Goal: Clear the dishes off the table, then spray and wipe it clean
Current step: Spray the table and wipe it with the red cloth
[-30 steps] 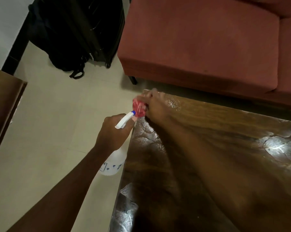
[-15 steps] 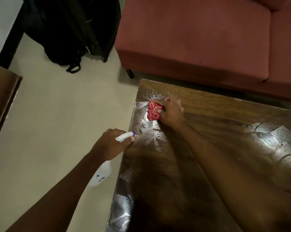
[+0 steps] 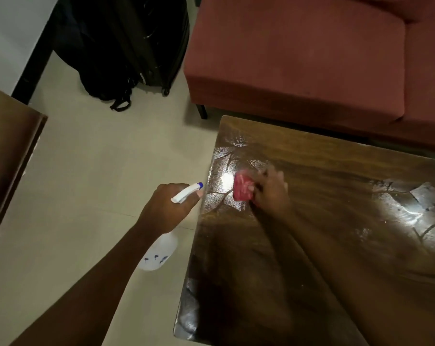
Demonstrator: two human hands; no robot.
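Observation:
A dark wooden table [image 3: 336, 245] fills the lower right, its top shiny with wet streaks. My right hand [image 3: 270, 191] grips a bunched red cloth [image 3: 242, 188] and presses it on the table near the left edge; the hand is motion-blurred. My left hand [image 3: 166, 208] grips a white spray bottle [image 3: 159, 250] with a blue-tipped nozzle, held just off the table's left edge above the floor, the nozzle pointing toward the table. No dishes show on the table.
A red sofa [image 3: 298, 58] stands right behind the table's far edge. Black bags and a suitcase [image 3: 121, 46] sit on the pale tiled floor at the back left. Another wooden piece of furniture [image 3: 9, 151] juts in at the left.
My right hand has drawn the red cloth from the table's far left corner toward me along the left edge. The left hand with the bottle has kept beside the edge.

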